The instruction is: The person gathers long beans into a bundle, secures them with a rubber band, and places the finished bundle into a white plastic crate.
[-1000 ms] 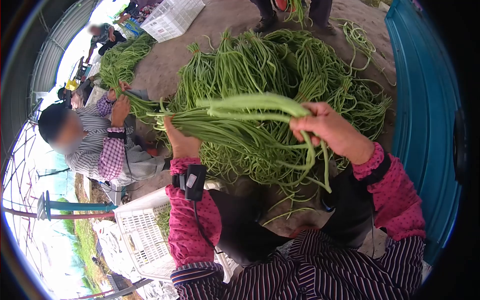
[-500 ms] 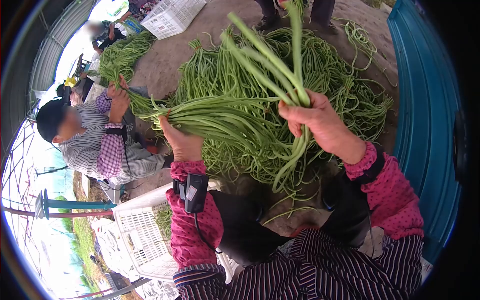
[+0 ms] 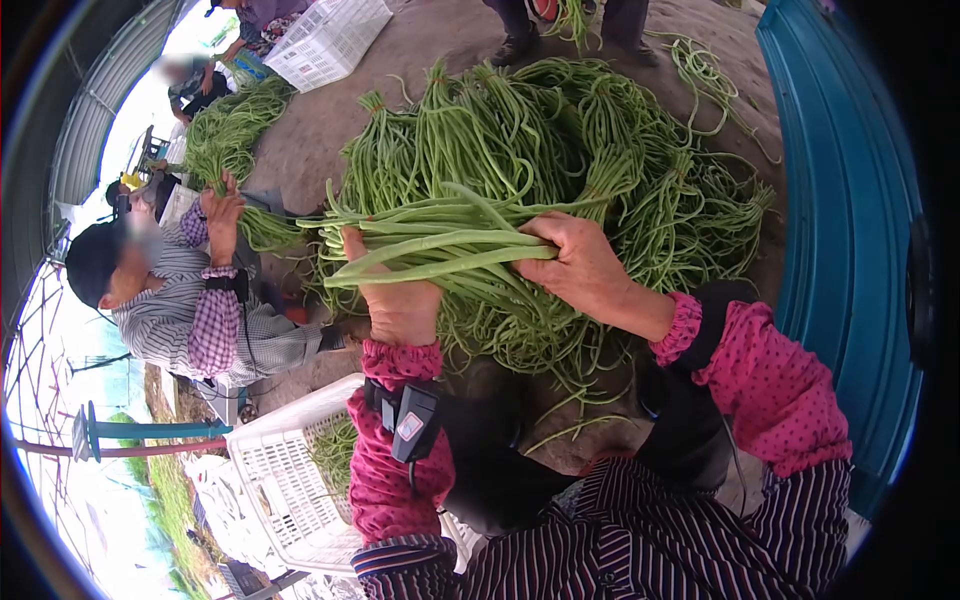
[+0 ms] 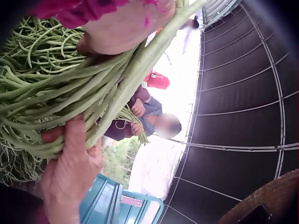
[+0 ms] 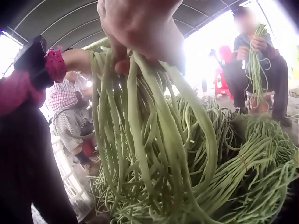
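Note:
A bundle of long green beans (image 3: 450,215), with a red tie near its left end, lies across my left hand (image 3: 400,308), which grips it close to that end. My right hand (image 3: 580,265) pinches several thicker long beans (image 3: 430,245), their tips laid along the bundle and over the left fingers. In the left wrist view, the right hand (image 4: 70,172) has its fingers around the beans, below the left hand (image 4: 126,30). Long bean strands (image 5: 163,130) hang beneath the right hand (image 5: 142,28) in the right wrist view.
A large pile of tied bean bundles (image 3: 500,130) covers the ground ahead. A white crate (image 3: 270,470) stands by my left leg; a teal metal panel (image 3: 840,200) rises at right. Another person (image 3: 190,310) sits at left, handling beans.
My right hand has moved left and down toward the left hand. The beans it holds swung upright, then came down to lie along the bundle. The left hand keeps its grip.

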`<state>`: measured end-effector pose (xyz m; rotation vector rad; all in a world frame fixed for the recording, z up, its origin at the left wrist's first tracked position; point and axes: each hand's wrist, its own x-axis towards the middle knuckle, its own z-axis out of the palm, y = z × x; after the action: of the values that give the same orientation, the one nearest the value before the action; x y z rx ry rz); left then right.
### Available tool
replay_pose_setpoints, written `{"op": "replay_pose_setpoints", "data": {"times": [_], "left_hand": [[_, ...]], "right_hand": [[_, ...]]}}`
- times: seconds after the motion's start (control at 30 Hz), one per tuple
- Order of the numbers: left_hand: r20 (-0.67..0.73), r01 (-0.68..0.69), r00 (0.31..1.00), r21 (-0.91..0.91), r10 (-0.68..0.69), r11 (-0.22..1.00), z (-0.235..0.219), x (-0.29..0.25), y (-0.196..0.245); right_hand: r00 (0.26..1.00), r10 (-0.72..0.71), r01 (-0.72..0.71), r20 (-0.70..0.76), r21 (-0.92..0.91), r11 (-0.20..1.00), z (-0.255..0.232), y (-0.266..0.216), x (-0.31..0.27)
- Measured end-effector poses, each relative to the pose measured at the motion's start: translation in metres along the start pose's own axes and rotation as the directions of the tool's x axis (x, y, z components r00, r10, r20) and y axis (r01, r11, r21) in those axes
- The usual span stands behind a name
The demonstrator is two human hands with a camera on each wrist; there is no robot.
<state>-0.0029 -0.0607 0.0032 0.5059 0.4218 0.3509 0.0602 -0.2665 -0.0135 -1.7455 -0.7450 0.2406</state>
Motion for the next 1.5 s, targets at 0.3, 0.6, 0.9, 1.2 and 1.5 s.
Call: {"op": "replay_pose_setpoints", "data": {"times": [0.3,0.6,0.9,1.2,1.5], "left_hand": [[-0.053,0.054,0.997,0.058,-0.051,0.997,0.017,-0.01,-0.01],[-0.241,-0.06,0.963,0.239,0.119,0.969,-0.057,0.034,0.046],[-0.107,-0.058,0.99,0.25,0.087,0.967,-0.043,0.018,0.023],[0.014,0.021,1.0,0.128,-0.023,0.992,0.012,-0.003,-0.015],[0.101,-0.007,0.995,0.239,-0.017,0.971,0.024,-0.018,-0.038]], "right_hand": [[0.946,0.247,-0.281,0.208,0.154,0.947,-0.008,-0.012,-0.003],[0.828,0.377,-0.495,0.415,0.226,0.839,-0.044,-0.02,-0.018],[0.899,0.352,-0.43,0.259,0.378,0.82,-0.023,-0.017,-0.01],[0.871,0.378,-0.485,0.314,0.43,0.761,-0.007,-0.012,-0.002],[0.825,0.374,-0.527,0.423,0.339,0.779,-0.015,-0.012,-0.009]]}}
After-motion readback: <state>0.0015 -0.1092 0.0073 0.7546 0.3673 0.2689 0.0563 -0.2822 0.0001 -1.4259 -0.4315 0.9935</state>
